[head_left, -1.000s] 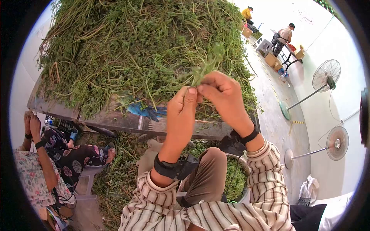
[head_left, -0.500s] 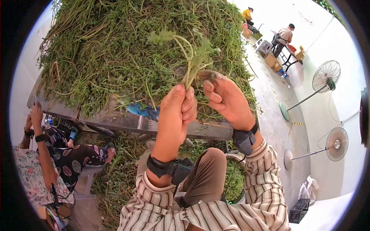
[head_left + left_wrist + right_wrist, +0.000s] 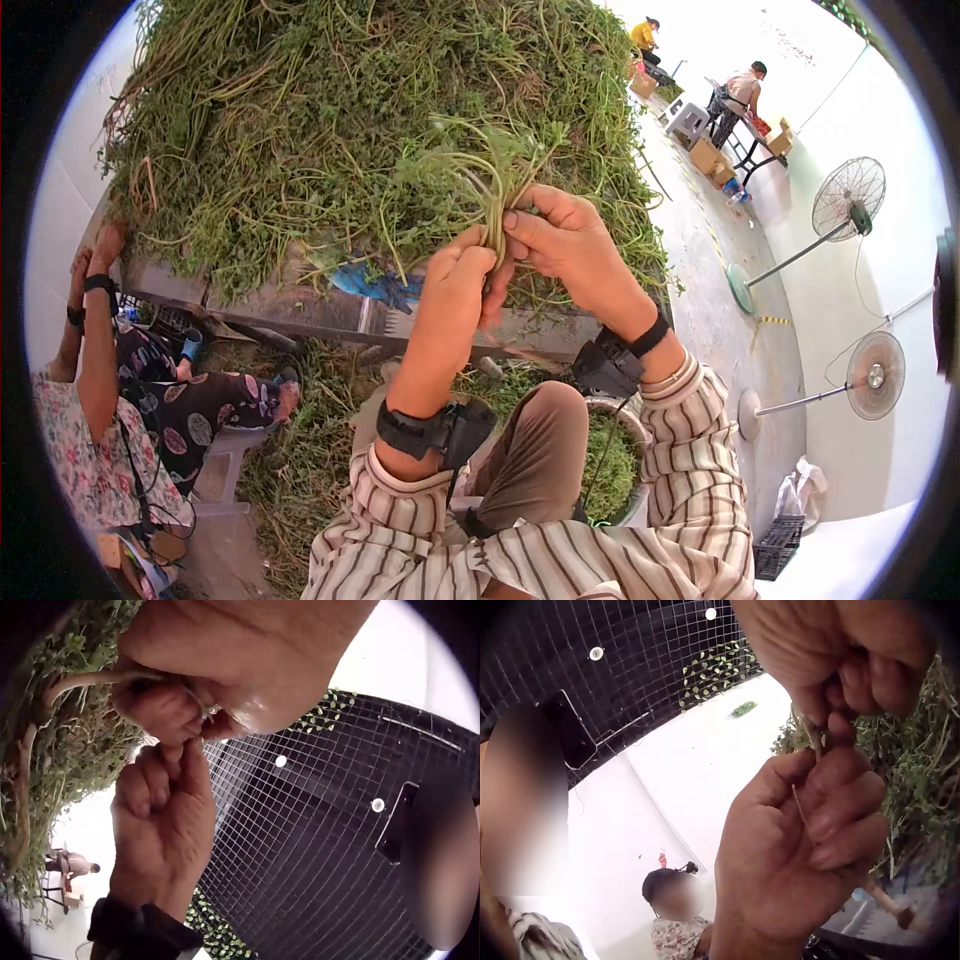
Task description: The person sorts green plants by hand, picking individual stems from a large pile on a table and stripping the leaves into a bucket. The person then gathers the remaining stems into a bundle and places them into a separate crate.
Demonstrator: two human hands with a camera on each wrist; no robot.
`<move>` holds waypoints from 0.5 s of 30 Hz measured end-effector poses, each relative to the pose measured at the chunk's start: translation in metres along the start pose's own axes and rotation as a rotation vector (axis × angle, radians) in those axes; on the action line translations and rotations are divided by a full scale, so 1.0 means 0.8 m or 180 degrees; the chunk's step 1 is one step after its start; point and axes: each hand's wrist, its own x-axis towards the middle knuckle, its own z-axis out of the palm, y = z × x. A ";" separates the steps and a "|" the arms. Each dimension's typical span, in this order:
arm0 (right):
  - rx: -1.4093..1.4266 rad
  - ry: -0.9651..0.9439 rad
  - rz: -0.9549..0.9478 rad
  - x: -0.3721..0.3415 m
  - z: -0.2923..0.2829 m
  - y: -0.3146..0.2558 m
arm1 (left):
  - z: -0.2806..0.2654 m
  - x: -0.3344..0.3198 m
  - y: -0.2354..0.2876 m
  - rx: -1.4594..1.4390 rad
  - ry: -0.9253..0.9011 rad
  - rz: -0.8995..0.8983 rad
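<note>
In the head view my left hand (image 3: 450, 305) grips a small bunch of green stems (image 3: 495, 205) by its lower end, leaves fanning upward. Thumb and fingertips of my right hand (image 3: 580, 250) pinch the same stems just above and to the right. The left wrist view has my left hand (image 3: 240, 656) at the top and my right hand (image 3: 161, 825) below, their fingertips meeting. Seen from the right wrist, stems (image 3: 810, 739) pass between the left hand (image 3: 787, 855) and the right hand (image 3: 840, 652). A large heap of greens (image 3: 330, 130) lies behind.
The heap covers a wooden table (image 3: 270, 305) with blue plastic (image 3: 375, 283) near its front edge. Below, a tub of greens (image 3: 610, 465) stands beside my knee. Another person (image 3: 100, 400) sits at the left; two fans (image 3: 848, 200) stand at the right.
My right hand parted from the stems, then came back to them with a pinch. The left hand kept hold, and the bunch now spreads wider. The person at the left moved their hands to the table edge.
</note>
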 end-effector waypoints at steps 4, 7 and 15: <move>-0.0276 0.0001 -0.0212 -0.001 0.003 -0.005 | 0.010 -0.003 0.000 0.1085 0.0209 0.0479; -0.0228 0.0106 -0.0254 -0.003 0.004 -0.004 | 0.006 -0.001 -0.006 0.1184 0.0284 0.0562; 0.0522 0.0459 -0.0105 -0.020 -0.022 -0.006 | -0.003 0.001 -0.007 0.1007 0.0812 0.0841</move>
